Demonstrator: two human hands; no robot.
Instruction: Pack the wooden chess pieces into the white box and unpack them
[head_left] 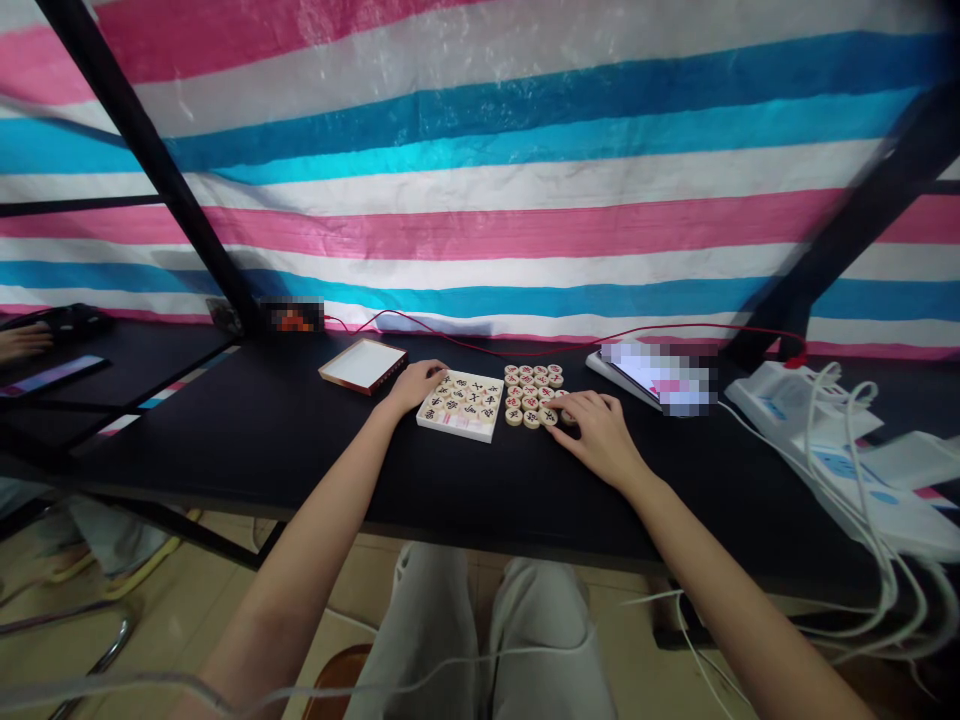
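A white box point(457, 424) holds round chess pieces with dark characters on the black table. My left hand point(417, 385) rests at the box's upper left corner, its fingers bent over the edge. Just right of the box, several round wooden pieces point(531, 392) lie in rows on the table, some with red characters. My right hand point(596, 430) is at the right side of these rows, fingers apart and curved, with the thumb and index near the lower right pieces. Its fingers partly cover a few pieces.
An open box lid point(365, 364) lies at the left. Behind on the right is a lit phone point(652, 375) on a white box. A white power strip point(847, 460) with cables stands far right. Another person's hand point(22, 343) shows far left.
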